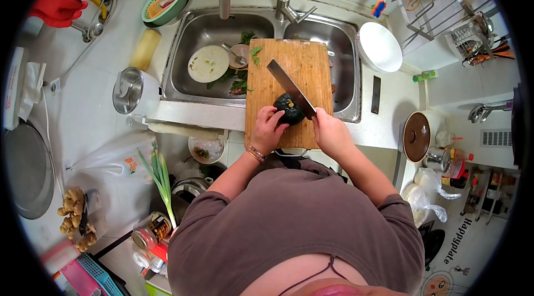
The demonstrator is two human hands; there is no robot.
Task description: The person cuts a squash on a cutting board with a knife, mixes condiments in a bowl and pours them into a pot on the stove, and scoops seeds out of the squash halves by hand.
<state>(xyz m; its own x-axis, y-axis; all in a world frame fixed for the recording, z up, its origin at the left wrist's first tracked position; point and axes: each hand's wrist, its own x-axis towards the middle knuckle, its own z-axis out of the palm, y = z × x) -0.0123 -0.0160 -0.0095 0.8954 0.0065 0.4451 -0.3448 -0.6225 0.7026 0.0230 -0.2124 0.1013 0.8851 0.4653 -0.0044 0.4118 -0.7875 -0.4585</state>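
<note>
A dark green squash, round with a pale stem spot on top, sits near the front of a wooden cutting board. My left hand rests against its left side, fingers curled over the skin. In my right hand is the handle of a kitchen knife. The broad blade points up and to the left, beside or just over the squash's right side; whether it touches the skin I cannot tell. Bits of green leaf lie at the board's upper left.
The board bridges a double sink below a faucet. A white plate and leafy scraps lie in the left basin. A white bowl stands to the right, a brown lid nearer me. At left are a white pot and a green basket.
</note>
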